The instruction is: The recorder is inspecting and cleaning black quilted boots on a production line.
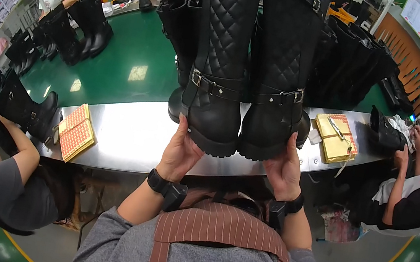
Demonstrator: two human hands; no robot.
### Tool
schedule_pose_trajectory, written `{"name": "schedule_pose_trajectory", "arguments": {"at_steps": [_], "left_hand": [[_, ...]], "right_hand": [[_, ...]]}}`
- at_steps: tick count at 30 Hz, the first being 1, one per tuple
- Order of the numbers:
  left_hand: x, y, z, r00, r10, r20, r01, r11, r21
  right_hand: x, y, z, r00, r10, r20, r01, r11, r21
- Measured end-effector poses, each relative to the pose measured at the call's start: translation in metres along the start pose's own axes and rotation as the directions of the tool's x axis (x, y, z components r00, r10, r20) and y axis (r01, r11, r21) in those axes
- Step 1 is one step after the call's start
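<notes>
I hold up a pair of tall black quilted boots with buckled straps, side by side, toes pointing down at me. My left hand (179,151) cups the toe and sole of the left boot (222,54). The right boot (284,60) rests by its toe in my right hand (284,169). Both wrists wear black bands. The boots hang above the steel edge (130,136) of a green conveyor table.
Two stacks of tan sheets lie on the steel edge, one at the left (76,131), one at the right (336,137). More black boots (80,24) stand on the green belt (132,61). Seated workers flank me at left (15,181) and right (412,195); others sit across the belt.
</notes>
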State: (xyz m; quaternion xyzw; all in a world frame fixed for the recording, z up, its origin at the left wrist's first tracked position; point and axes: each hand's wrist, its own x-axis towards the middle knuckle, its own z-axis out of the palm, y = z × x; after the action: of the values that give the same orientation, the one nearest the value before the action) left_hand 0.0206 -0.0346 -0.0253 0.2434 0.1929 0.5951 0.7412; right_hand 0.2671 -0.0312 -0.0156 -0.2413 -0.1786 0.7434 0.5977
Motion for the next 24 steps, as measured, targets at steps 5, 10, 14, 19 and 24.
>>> {"name": "schedule_pose_trajectory", "arguments": {"at_steps": [5, 10, 14, 19, 24], "left_hand": [[0.001, 0.000, -0.003, 1.000, 0.015, -0.011, -0.015, 0.999, -0.032], [0.002, -0.003, -0.005, 1.000, 0.005, -0.024, -0.006, 1.000, -0.019], [0.004, -0.005, -0.008, 1.000, 0.006, 0.031, -0.005, 1.000, -0.029], [0.007, -0.009, -0.021, 0.999, 0.018, 0.040, -0.016, 0.999, -0.034], [0.010, -0.015, -0.034, 1.000, 0.009, 0.010, -0.009, 0.998, -0.065]], "right_hand": [[0.000, 0.002, -0.005, 1.000, -0.028, -0.012, 0.028, 1.000, -0.015], [0.001, 0.006, -0.011, 0.996, -0.042, 0.074, 0.044, 0.999, -0.014], [0.003, 0.011, -0.017, 0.996, -0.050, 0.071, 0.048, 0.999, 0.021], [0.007, 0.013, -0.024, 0.995, -0.088, 0.054, 0.089, 0.996, -0.019], [0.007, 0.014, -0.027, 0.995, -0.093, 0.036, 0.093, 0.995, -0.019]]}}
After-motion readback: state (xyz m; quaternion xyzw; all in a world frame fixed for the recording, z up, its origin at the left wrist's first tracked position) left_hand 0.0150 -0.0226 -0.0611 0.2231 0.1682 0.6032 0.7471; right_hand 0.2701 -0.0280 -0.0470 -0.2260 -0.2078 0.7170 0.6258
